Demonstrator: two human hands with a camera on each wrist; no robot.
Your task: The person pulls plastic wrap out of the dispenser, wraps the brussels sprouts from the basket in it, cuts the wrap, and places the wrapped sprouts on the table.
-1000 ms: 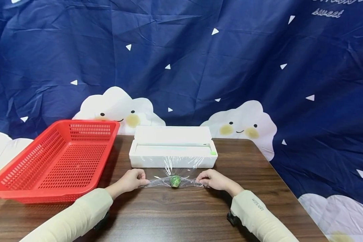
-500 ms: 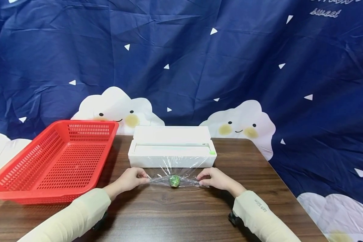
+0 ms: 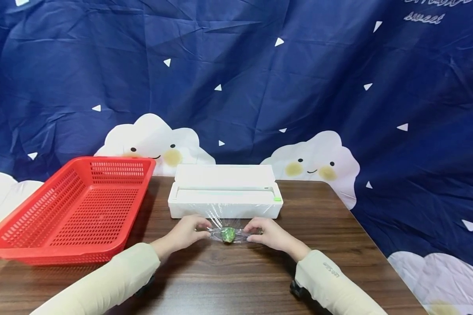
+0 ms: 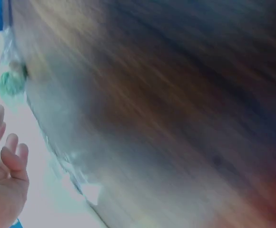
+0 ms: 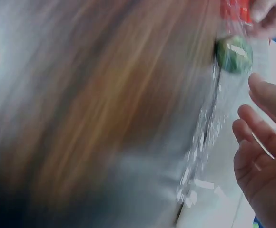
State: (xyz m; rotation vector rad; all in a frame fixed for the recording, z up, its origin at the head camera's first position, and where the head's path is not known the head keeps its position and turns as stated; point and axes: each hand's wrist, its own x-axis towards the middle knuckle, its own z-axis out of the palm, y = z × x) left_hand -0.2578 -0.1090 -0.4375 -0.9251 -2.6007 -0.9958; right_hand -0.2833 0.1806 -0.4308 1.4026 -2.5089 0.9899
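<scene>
A small round green thing (image 3: 228,235), its kind unclear, sits under clear plastic wrap (image 3: 217,218) on the table, in front of a white wrap dispenser (image 3: 225,211) with its lid raised. My left hand (image 3: 187,232) is just left of it, thumb and fingertips apart at the bunched wrap. From the right, my right hand (image 3: 269,234) stands close in the same way. Fingers and thumb are spread in the right wrist view, beside the green ball (image 5: 235,54); the wrap's crinkled edge (image 5: 202,135) runs on past that hand. The left wrist view is blurred.
A red perforated basket (image 3: 135,210) stands on the left of the brown wooden table (image 3: 220,280). A green slider (image 3: 277,199) sits at the dispenser's right end. Behind the table hangs a blue cloth (image 3: 236,87) with clouds.
Both hands have moved inward along the wrap toward the green thing. Thumbs and fingers, closed on the wrap's ends a second ago, now stand apart. The dispenser and basket have not moved.
</scene>
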